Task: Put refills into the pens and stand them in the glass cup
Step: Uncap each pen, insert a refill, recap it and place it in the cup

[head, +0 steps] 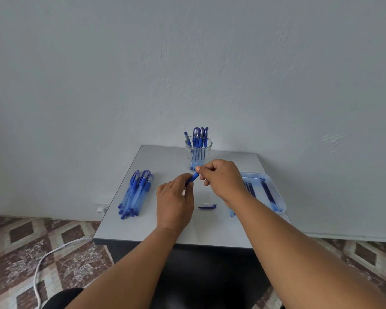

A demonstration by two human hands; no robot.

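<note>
Over the middle of the small grey table [210,228], both hands hold one blue pen [192,178]. My left hand [174,202] grips its lower barrel; my right hand [221,178] pinches its upper end. Most of the pen is hidden inside the fingers. A loose blue pen cap [207,206] lies on the table just below the hands. The glass cup [198,155] stands at the far edge with several capped blue pens upright in it. A pile of blue pens [135,194] lies at the left. A clear tray [274,197] at the right holds several dark refills.
The table stands against a pale wall. A patterned tile floor surrounds it, with a white cable [54,253] and a wall socket [101,208] at the left. Dark clothing shows at the bottom edge.
</note>
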